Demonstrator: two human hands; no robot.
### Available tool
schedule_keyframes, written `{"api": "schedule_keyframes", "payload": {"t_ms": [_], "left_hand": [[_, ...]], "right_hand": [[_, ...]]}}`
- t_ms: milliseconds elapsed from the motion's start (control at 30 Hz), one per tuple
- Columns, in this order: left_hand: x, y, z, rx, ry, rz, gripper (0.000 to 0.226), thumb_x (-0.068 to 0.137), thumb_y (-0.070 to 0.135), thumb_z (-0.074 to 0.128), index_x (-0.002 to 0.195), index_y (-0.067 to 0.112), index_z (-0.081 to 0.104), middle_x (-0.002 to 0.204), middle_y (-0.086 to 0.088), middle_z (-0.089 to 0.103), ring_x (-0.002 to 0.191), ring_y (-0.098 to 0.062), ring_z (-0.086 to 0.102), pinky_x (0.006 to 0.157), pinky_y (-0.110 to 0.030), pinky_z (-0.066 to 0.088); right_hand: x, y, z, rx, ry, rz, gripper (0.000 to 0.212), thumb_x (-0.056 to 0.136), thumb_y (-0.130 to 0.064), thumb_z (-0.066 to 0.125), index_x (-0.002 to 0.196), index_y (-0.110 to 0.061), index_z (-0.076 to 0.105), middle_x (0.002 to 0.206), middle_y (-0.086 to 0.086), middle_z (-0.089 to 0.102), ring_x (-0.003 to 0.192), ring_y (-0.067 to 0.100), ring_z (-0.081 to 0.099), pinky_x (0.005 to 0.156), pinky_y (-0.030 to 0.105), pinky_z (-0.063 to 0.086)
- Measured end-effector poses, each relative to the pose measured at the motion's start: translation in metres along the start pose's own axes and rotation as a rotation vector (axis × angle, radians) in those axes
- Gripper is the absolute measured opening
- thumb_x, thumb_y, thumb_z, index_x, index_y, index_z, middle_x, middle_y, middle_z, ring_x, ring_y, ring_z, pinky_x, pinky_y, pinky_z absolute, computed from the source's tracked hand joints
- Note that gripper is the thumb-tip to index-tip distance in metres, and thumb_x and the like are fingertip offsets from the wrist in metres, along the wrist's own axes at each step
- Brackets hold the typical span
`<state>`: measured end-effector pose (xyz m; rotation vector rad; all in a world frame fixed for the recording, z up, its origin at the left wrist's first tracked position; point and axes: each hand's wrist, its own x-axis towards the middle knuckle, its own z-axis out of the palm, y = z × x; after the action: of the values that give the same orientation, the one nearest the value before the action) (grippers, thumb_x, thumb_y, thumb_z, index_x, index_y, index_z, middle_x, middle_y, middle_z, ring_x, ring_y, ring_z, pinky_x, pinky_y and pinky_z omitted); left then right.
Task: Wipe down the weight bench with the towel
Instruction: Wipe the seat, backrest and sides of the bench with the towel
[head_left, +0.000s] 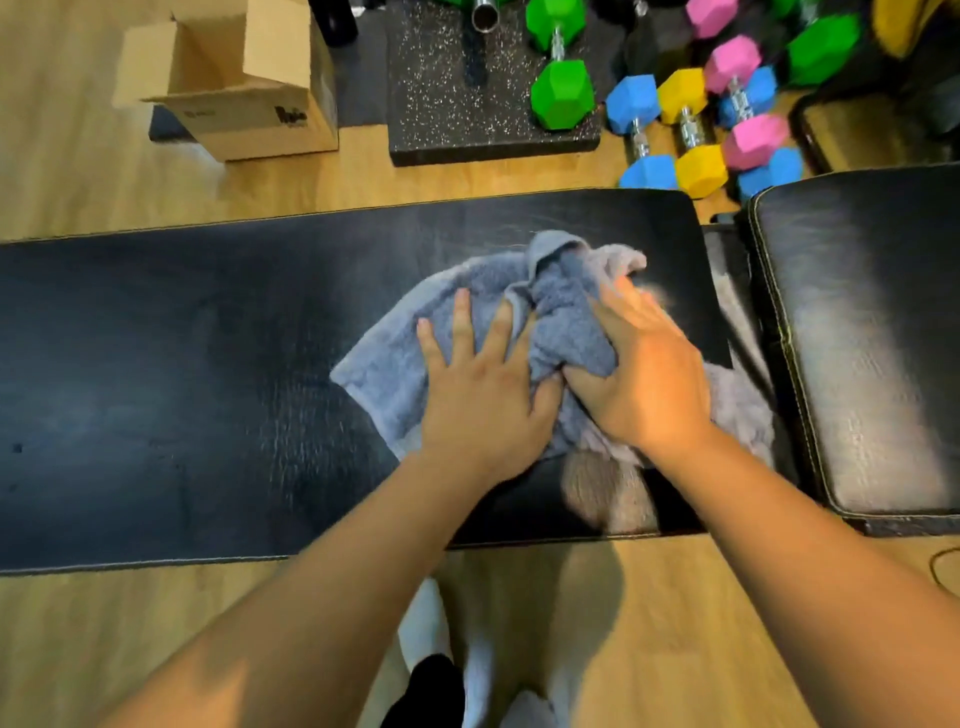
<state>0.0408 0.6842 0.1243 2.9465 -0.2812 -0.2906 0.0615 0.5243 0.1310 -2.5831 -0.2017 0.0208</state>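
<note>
Press evenly through both palms, so the whole cloth drags and not just its ridge. The left hand (483, 387) lies flat with fingers spread on the crumpled grey-blue terry towel (563, 312). The blurred right hand (649, 374) presses fairly straight fingers over the bunched fold, thumb dug in. The towel sits at the right end of the long black padded weight bench (208, 364), beside the gap to the black stitched seat pad (857, 338).

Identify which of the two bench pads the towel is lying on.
The long left pad, under the towel; the shorter right pad with pale stitching carries nothing.
</note>
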Motion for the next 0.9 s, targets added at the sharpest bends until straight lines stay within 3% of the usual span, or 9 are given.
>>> {"api": "schedule_keyframes", "payload": {"t_ms": [133,233,400,467,533,600,667,800,900], "left_hand": [[0.057,-0.001,-0.008,0.037,0.003,0.018,0.067,0.092,0.056,0.016,0.153,0.027,0.011,0.161,-0.002,0.009,0.145,-0.038,-0.013,0.108,-0.069,-0.005],[0.097,0.001,-0.015,0.035,0.027,0.055,0.067,0.093,0.058,0.017,0.153,0.029,0.011,0.161,-0.001,0.01,0.146,-0.038,-0.011,0.108,-0.07,-0.003],[0.148,0.008,-0.023,0.032,0.01,0.066,0.064,0.091,0.057,0.018,0.15,0.034,0.013,0.157,-0.001,0.024,0.143,-0.036,0.016,0.107,-0.071,0.003],[0.166,0.012,-0.028,0.013,0.016,0.075,0.059,0.092,0.056,0.021,0.146,0.033,0.026,0.143,-0.005,0.043,0.127,-0.036,0.041,0.104,-0.061,0.024],[0.183,0.016,-0.034,-0.066,0.033,0.077,0.051,0.094,0.055,0.025,0.134,0.029,0.041,0.119,-0.007,0.056,0.106,-0.035,0.054,0.084,-0.045,0.038],[0.192,0.018,-0.036,-0.094,0.052,0.085,0.046,0.095,0.054,0.026,0.124,0.027,0.048,0.105,-0.008,0.061,0.092,-0.031,0.057,0.069,-0.036,0.034],[0.199,0.017,-0.038,-0.065,0.038,0.096,0.048,0.096,0.055,0.024,0.124,0.025,0.05,0.105,-0.01,0.065,0.093,-0.032,0.058,0.069,-0.035,0.032],[0.198,0.013,-0.042,-0.064,-0.005,0.116,0.052,0.097,0.055,0.022,0.133,0.026,0.046,0.116,-0.013,0.064,0.106,-0.036,0.057,0.075,-0.037,0.032],[0.176,0.006,-0.04,-0.087,0.049,0.155,0.046,0.099,0.045,0.028,0.135,0.021,0.045,0.122,-0.012,0.06,0.109,-0.033,0.054,0.079,-0.037,0.034]], "right_hand": [[0.05,0.021,-0.002,-0.038,0.045,0.017,0.062,0.075,-0.053,0.053,0.125,-0.018,0.059,0.131,0.003,0.058,0.129,0.027,0.046,0.104,0.046,0.041],[0.086,0.035,-0.009,0.042,0.088,-0.01,0.047,0.075,-0.044,0.055,0.112,-0.016,0.064,0.115,0.006,0.065,0.118,0.031,0.053,0.099,0.05,0.043],[0.125,0.05,-0.018,0.069,0.071,0.077,0.04,0.074,-0.048,0.051,0.098,-0.018,0.063,0.105,0.012,0.065,0.107,0.037,0.054,0.099,0.034,0.035],[0.139,0.053,-0.023,0.03,0.08,0.108,0.032,0.076,-0.043,0.051,0.092,-0.018,0.061,0.097,0.015,0.065,0.096,0.039,0.053,0.093,0.038,0.036],[0.153,0.058,-0.027,0.047,0.1,0.165,0.024,0.076,-0.041,0.05,0.085,-0.021,0.058,0.088,0.016,0.065,0.087,0.036,0.055,0.077,0.036,0.042],[0.162,0.062,-0.028,0.065,0.073,0.219,0.02,0.077,-0.04,0.049,0.069,-0.022,0.045,0.073,0.007,0.056,0.079,0.027,0.052,0.064,0.028,0.031],[0.168,0.063,-0.03,0.085,0.044,0.272,0.027,0.08,-0.037,0.049,0.06,-0.023,0.038,0.065,0.0,0.047,0.077,0.024,0.048,0.062,0.025,0.025],[0.164,0.059,-0.026,-0.038,0.084,0.313,0.026,0.084,-0.043,0.041,0.079,-0.02,0.052,0.088,0.013,0.06,0.088,0.032,0.052,0.068,0.032,0.031],[0.153,0.042,-0.015,-0.189,0.103,0.324,0.051,0.079,-0.052,0.03,0.104,-0.017,0.058,0.103,0.016,0.064,0.099,0.039,0.056,0.075,0.039,0.04]]}}
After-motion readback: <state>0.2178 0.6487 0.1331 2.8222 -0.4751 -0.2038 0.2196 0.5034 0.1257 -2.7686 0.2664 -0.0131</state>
